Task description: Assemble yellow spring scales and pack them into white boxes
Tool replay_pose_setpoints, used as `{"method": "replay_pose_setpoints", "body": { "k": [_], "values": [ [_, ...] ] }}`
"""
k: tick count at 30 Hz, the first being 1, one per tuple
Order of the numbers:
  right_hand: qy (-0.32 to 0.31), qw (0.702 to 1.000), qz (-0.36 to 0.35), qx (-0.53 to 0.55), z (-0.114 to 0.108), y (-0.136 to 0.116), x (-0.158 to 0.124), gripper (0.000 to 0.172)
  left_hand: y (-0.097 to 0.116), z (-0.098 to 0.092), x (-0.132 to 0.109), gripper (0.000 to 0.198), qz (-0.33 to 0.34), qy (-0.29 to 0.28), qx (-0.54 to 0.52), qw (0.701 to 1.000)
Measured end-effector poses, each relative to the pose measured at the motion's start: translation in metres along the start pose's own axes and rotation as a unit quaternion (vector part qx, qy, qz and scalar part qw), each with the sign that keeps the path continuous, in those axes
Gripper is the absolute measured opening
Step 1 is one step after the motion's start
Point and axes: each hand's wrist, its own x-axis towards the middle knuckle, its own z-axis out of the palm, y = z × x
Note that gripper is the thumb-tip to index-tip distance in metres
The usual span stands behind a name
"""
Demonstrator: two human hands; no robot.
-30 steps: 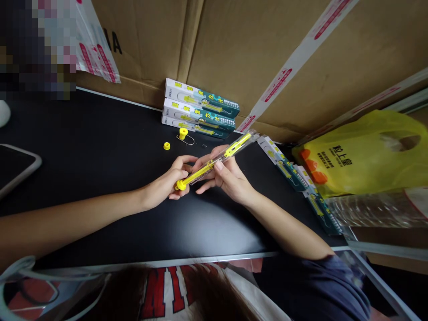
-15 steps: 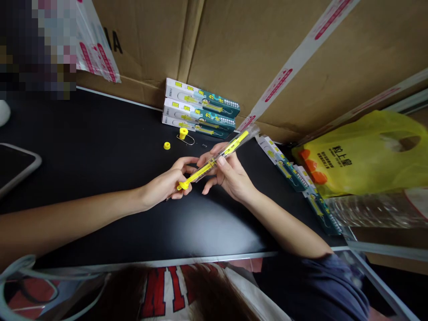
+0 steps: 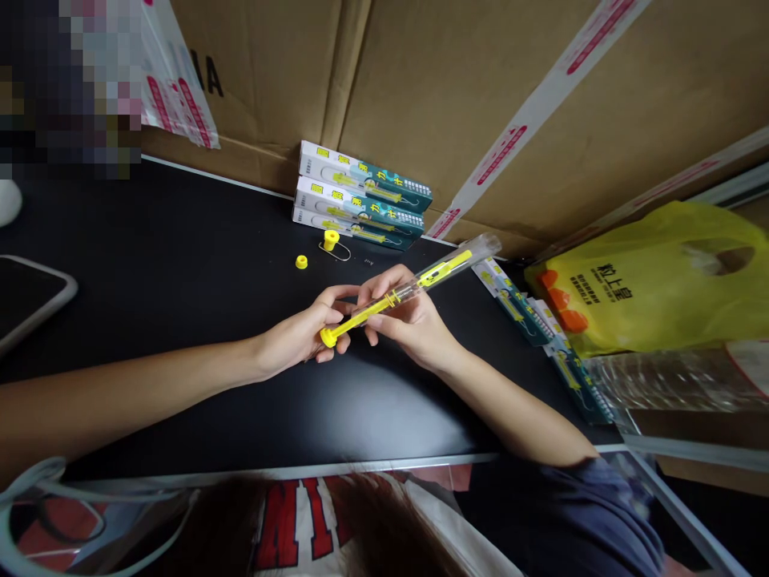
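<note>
A clear tube (image 3: pixel 485 245) with a yellow rod and a spring inside it slants up to the right between my hands. My left hand (image 3: pixel 312 327) pinches the rod's yellow end (image 3: pixel 328 336), which sticks out of the tube's lower end. My right hand (image 3: pixel 404 314) is closed round the tube near its lower part, thumb on the near side. Beyond my hands, a yellow plug (image 3: pixel 331 240) stands by a wire loop (image 3: pixel 344 254), and a small yellow cap (image 3: pixel 301 262) lies to their left.
Printed boxes (image 3: pixel 360 200) are stacked against the cardboard (image 3: pixel 469 104) at the back. More boxes (image 3: pixel 510 300) lie at the right, beside a yellow bag (image 3: pixel 654 280). A phone (image 3: pixel 33 296) lies at the far left of the black table (image 3: pixel 198 264).
The clear tube has shifted up and right and tilted flatter. My right hand's grip is now nearer the tube's lower end, its fingers more closed. My left hand has barely moved.
</note>
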Motion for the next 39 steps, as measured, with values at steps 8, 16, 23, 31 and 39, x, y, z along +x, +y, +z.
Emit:
{"method": "replay_pose_setpoints", "body": {
  "k": [8, 16, 23, 31, 39],
  "values": [
    [0.046, 0.998, 0.002, -0.044, -0.011, -0.014, 0.004, 0.035, -0.010, -0.019, 0.014, 0.041, 0.180, 0.103, 0.141, 0.968],
    [0.085, 0.995, -0.016, -0.056, -0.029, -0.037, 0.010, 0.035, -0.008, -0.024, 0.010, 0.028, 0.203, 0.059, 0.361, 0.908],
    [0.075, 0.995, 0.004, -0.059, -0.026, -0.032, 0.008, 0.036, -0.012, -0.021, 0.011, 0.027, 0.187, 0.046, 0.311, 0.931],
    [0.068, 0.996, 0.015, -0.059, -0.026, -0.035, 0.008, 0.036, -0.005, -0.014, 0.008, 0.029, 0.130, -0.003, 0.228, 0.965],
    [0.066, 0.995, 0.019, -0.066, -0.026, -0.035, 0.008, 0.037, -0.007, -0.014, 0.007, 0.023, 0.122, 0.019, 0.231, 0.965]
  ]
}}
